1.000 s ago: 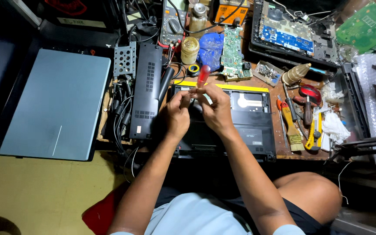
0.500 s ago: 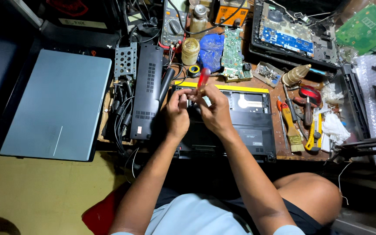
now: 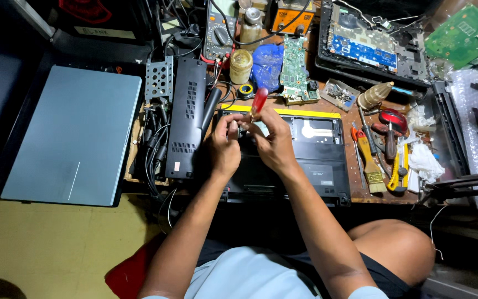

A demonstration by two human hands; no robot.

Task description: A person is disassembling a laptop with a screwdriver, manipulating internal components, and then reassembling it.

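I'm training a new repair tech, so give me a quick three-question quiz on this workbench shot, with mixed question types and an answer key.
1. True or false: the right hand holds a red-handled screwdriver over the black laptop base.
2. Which lies to the person's left of the work? A) closed grey laptop B) paintbrush C) green circuit board
3. Fill in: the left hand is at the laptop base's upper ____ corner.

Key: 1 true; 2 A; 3 left
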